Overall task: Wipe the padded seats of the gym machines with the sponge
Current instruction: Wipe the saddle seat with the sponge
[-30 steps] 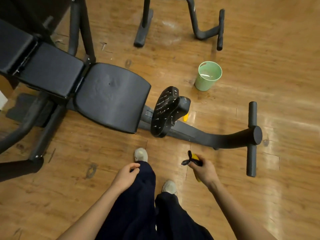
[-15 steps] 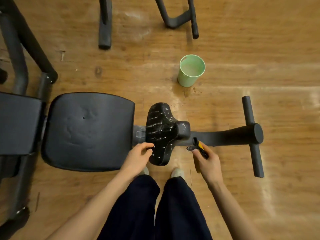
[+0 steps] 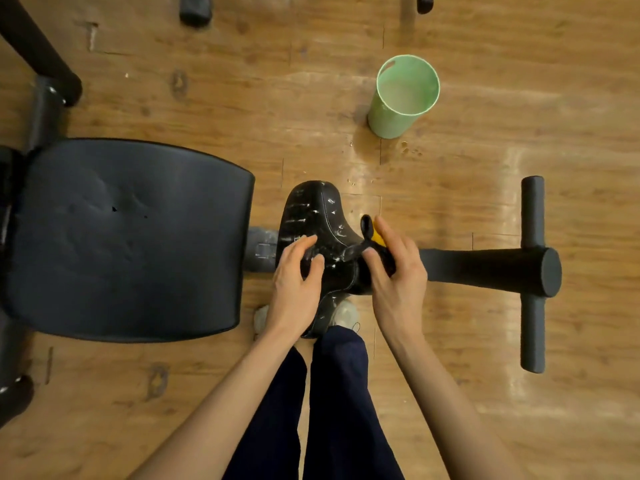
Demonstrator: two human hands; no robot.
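A small black padded seat (image 3: 317, 216), scuffed with white marks, stands on the bench frame in front of me. My left hand (image 3: 294, 282) rests on its near left side with fingers spread and slightly bent. My right hand (image 3: 398, 275) grips a yellow and black sponge (image 3: 372, 235) against the seat's right end. A large black padded seat (image 3: 131, 237) lies to the left, touched by neither hand.
A green bucket (image 3: 401, 98) stands on the wooden floor behind the seat. The bench's black frame bar ends in a crossbar foot (image 3: 533, 271) at right. Other machine legs (image 3: 45, 57) stand at the upper left and top edge. My legs and shoes are just below the seat.
I have leaned in closer over the small seat. My left hand moved onto the seat's top, and my right hand brought the sponge up against its right end.
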